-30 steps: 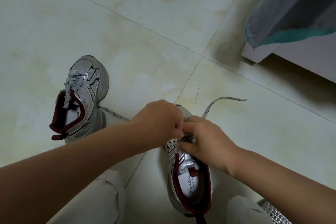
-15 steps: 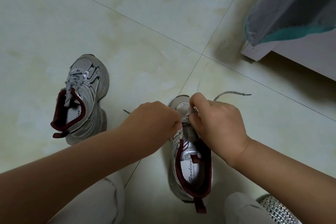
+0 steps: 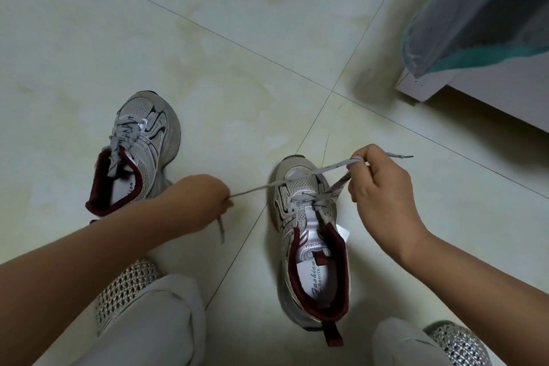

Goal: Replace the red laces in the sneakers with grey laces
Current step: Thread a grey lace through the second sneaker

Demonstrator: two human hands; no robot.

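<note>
Two white and silver sneakers with dark red collars stand on the tiled floor. The left sneaker point(image 3: 142, 151) is laced with a grey lace point(image 3: 124, 137). The right sneaker point(image 3: 312, 246) has a grey lace point(image 3: 323, 200) threaded only through its eyelets near the toe. My left hand point(image 3: 196, 202) pinches one end of that lace and holds it taut to the left. My right hand point(image 3: 380, 187) grips the other end, raised to the right of the toe, with the tip poking out past the fingers.
My knees in light trousers point(image 3: 166, 321) and woven silver shoes point(image 3: 124, 285) fill the bottom of the view. A white furniture corner point(image 3: 416, 89) draped with grey and teal cloth point(image 3: 475, 27) stands at the upper right.
Both hands were together over the right sneaker's toe. They have moved apart, pulling the two ends of the grey lace out to either side.
</note>
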